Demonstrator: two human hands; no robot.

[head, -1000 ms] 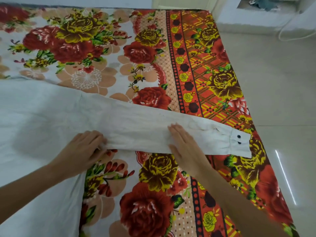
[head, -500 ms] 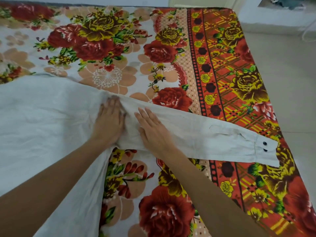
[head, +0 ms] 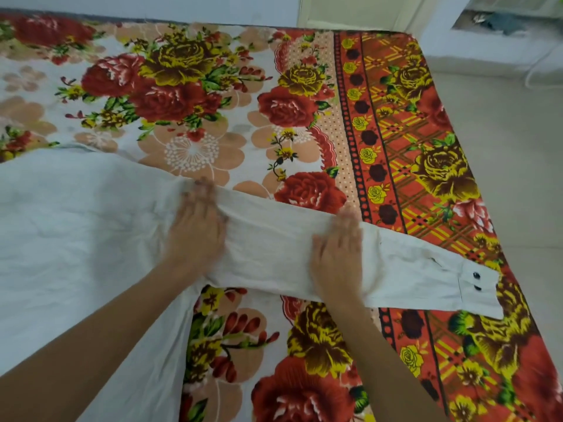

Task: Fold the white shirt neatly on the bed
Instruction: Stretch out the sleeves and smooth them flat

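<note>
The white shirt [head: 76, 226] lies spread over the left half of the bed [head: 396, 153], which has a red and yellow floral cover. One long sleeve [head: 411, 269] stretches out to the right, and its cuff [head: 478, 287] with two dark buttons lies near the bed's right edge. My left hand [head: 196, 226] rests flat, palm down, where the sleeve meets the body of the shirt. My right hand [head: 338, 254] presses flat on the middle of the sleeve. Neither hand grips the cloth.
The bed's right edge drops to a pale tiled floor [head: 518, 178]. A white ledge [head: 487, 47] with a white cable stands at the far right. A wall and a door frame [head: 350, 10] lie beyond the head of the bed.
My right hand has slid rightward along the sleeve from the shoulder to mid-sleeve. My left hand stays near the shoulder seam, shifted slightly right.
</note>
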